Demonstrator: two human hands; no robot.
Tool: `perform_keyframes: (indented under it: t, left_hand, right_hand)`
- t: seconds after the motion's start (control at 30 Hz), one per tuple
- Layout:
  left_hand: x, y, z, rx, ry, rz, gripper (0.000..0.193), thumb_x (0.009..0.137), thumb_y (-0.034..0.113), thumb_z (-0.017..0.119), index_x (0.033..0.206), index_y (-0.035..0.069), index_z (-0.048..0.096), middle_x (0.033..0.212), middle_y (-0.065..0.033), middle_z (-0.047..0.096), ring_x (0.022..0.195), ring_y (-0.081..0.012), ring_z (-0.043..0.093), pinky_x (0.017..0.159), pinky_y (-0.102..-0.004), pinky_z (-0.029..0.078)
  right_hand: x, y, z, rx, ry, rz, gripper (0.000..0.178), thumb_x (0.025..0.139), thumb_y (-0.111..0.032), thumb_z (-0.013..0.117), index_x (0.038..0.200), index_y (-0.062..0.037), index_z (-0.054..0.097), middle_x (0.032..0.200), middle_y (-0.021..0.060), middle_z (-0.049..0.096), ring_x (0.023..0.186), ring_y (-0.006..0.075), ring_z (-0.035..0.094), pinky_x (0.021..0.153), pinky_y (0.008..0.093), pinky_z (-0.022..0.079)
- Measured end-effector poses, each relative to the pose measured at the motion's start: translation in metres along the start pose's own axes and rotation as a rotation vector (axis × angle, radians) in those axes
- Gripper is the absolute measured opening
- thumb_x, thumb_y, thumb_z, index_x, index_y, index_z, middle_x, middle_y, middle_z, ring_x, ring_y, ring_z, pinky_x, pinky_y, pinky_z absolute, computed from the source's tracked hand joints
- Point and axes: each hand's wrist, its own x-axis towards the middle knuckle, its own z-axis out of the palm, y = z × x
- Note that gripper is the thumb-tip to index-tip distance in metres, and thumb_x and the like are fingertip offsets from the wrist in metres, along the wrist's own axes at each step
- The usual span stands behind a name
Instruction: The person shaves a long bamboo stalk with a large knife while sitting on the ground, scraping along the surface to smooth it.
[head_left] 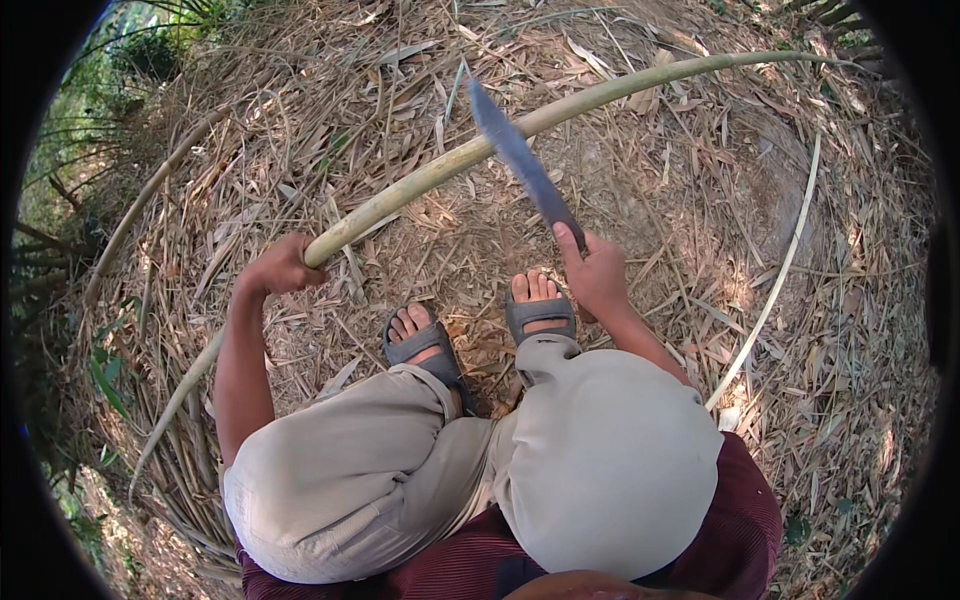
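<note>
Two hands (285,266) (598,275): pole (420,182) left (machete (525,165) right)

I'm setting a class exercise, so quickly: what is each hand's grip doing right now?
Left hand: closed around one end of the pale green pole.
Right hand: closed, holding the long knife.

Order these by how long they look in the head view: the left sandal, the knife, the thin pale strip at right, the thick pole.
1. Thick pole
2. Thin pale strip
3. Knife
4. Left sandal
Apparent length only; differing nearness leaves true sizes unsure.
</note>
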Motion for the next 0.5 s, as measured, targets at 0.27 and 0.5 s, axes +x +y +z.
perform_keyframes:
  t: [0.27, 0.5]
  left_hand:
    - [-0.003, 0.012, -0.015, -0.182, -0.143, -0.07, 0.018, 0.074, 0.013, 0.077, 0.07, 0.006, 0.061, 0.06, 0.0005, 0.058, 0.049, -0.0097, 0.054, 0.046, -0.028, 0.043]
    - [-0.015, 0.026, -0.028, -0.315, -0.278, -0.155, 0.025, 0.072, 0.009, 0.08, 0.072, 0.007, 0.055, 0.063, -0.0003, 0.056, 0.051, -0.011, 0.056, 0.046, -0.0279, 0.045]
  right_hand:
    - [0.006, -0.002, -0.005, -0.015, 0.004, 0.013, 0.053, 0.1, -0.043, 0.061, 0.073, 0.0017, 0.065, 0.051, 0.0103, 0.051, 0.046, 0.0199, 0.047, 0.048, 0.0374, 0.039]
    - [-0.008, -0.02, -0.013, 0.019, -0.04, -0.092, 0.05, 0.1, -0.042, 0.062, 0.075, 0.0008, 0.065, 0.051, 0.0074, 0.05, 0.047, 0.0155, 0.045, 0.047, 0.0359, 0.037]
